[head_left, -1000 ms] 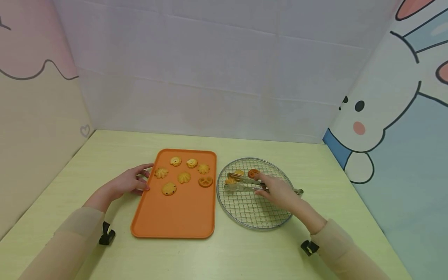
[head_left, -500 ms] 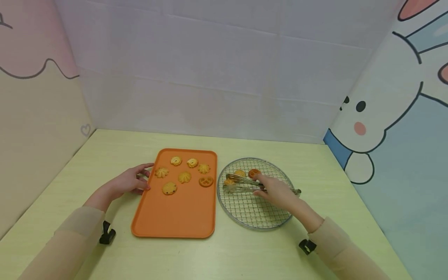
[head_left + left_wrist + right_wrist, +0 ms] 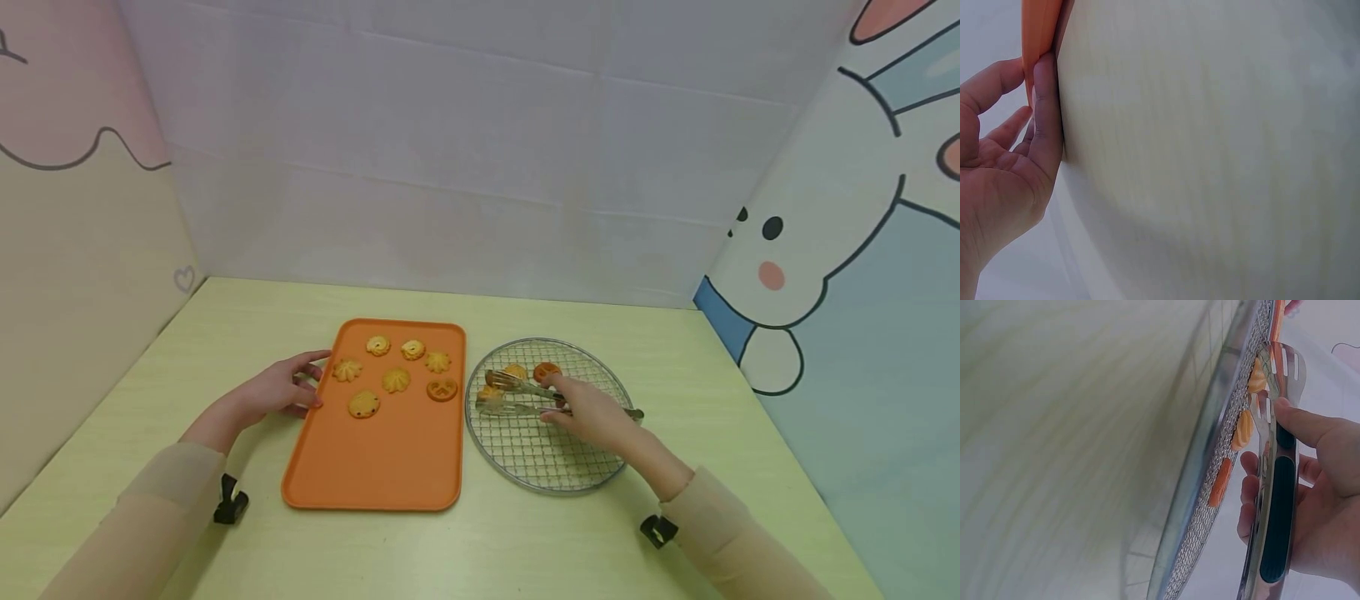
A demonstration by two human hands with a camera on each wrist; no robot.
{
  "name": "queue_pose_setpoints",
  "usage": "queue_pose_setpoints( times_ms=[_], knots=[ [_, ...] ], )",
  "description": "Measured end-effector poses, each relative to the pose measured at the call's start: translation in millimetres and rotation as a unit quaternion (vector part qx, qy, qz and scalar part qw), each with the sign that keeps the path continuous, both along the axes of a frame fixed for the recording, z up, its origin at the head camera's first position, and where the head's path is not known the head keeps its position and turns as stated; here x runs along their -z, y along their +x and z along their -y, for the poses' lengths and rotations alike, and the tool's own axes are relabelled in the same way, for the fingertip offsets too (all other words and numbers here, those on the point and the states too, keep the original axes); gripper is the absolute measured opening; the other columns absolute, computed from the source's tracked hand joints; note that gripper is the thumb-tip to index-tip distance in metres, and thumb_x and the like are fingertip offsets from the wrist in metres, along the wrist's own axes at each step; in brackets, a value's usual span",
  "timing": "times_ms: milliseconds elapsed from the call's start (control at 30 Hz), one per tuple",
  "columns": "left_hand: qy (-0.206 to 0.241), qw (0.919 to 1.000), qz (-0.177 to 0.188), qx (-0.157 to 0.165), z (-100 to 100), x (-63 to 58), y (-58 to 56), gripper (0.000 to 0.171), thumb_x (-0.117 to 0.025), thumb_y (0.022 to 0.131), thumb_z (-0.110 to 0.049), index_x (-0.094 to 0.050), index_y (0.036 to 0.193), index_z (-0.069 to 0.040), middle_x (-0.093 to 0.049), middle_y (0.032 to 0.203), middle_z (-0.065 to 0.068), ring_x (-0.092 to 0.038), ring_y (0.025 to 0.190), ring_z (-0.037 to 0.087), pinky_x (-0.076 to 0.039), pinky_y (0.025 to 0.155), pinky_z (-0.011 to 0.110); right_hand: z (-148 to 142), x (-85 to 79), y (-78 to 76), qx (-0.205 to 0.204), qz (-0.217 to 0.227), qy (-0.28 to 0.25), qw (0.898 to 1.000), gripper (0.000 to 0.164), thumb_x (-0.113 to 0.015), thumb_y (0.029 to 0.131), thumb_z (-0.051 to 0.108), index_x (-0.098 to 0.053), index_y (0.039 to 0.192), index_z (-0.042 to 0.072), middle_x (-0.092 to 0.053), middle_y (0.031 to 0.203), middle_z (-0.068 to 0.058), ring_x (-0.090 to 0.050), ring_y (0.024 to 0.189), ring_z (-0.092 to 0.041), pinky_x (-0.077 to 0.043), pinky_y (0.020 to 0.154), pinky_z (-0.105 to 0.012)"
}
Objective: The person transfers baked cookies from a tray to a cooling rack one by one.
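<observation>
My left hand (image 3: 281, 387) holds the left edge of an orange tray (image 3: 375, 467), with fingers on both sides of the rim in the left wrist view. On the tray lie several cookies, among them a brown pretzel-shaped cookie (image 3: 442, 389). My right hand (image 3: 596, 417) grips metal tongs (image 3: 1282, 519) with dark green grips over a round wire rack (image 3: 517, 454). The slotted tong ends are spread apart around a yellow cookie (image 3: 490, 393) at the rack's left side. Close by are another yellow cookie (image 3: 515, 372) and a brown cookie (image 3: 546, 369) near my fingers.
The tray and the rack stand side by side on a pale wooden table (image 3: 525, 550). A white sheet (image 3: 450, 167) hangs behind the table. Cartoon-printed panels border the left and right, the right one showing a rabbit (image 3: 810, 208).
The right hand and the tongs have shifted slightly to the left, and the lower tong end sits a little further left. The left hand, the tray and the cookies stay in place.
</observation>
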State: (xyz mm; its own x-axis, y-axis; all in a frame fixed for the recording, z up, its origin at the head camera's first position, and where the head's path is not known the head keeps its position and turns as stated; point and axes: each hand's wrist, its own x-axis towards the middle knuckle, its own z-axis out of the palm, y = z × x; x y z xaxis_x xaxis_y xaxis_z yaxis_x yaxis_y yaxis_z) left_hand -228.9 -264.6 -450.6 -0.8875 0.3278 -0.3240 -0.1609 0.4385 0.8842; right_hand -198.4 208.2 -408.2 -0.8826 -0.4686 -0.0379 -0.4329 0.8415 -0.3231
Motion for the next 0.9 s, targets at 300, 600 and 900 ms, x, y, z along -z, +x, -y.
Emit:
queue_pose_setpoints(
  times_ms=[300, 600, 900],
  knots=[
    [-0.006, 1.0, 0.001, -0.002, 1.6, 0.8, -0.8, 0.085, -0.068, 0.082, -0.004, -0.017, 0.15, -0.006, -0.035, 0.118, 0.018, -0.053, 0.085, 0.022, -0.055, 0.069, 0.034, -1.9, -6.1, 1.8, 0.004, -0.004, -0.027, 1.0, 0.048, -0.067, 0.087, 0.029, -0.053, 0.128, 0.007, -0.059, 0.124, -0.013, -0.064, 0.095, -0.025, -0.053, 0.076, -0.041],
    [-0.003, 1.0, 0.0, -0.001, 1.6, 0.7, -0.1, 0.085, -0.069, 0.082, -0.005, -0.017, 0.15, -0.007, -0.035, 0.119, 0.018, -0.053, 0.085, 0.022, -0.055, 0.069, 0.034, 0.6, -11.2, -0.3, -0.009, -0.013, -0.027, 1.0, 0.054, -0.067, 0.087, 0.031, -0.049, 0.133, 0.007, -0.059, 0.124, -0.012, -0.062, 0.101, -0.025, -0.052, 0.081, -0.042],
    [-0.004, 1.0, -0.001, -0.002, 1.2, -0.8, 0.7, 0.085, -0.069, 0.082, -0.004, -0.018, 0.15, -0.006, -0.036, 0.119, 0.018, -0.053, 0.085, 0.022, -0.055, 0.069, 0.034, 13.9, -19.5, -5.9, -0.018, -0.024, -0.01, 0.999, 0.052, -0.067, 0.087, 0.031, -0.05, 0.131, 0.008, -0.059, 0.125, -0.01, -0.06, 0.107, -0.027, -0.049, 0.087, -0.044]
  ],
)
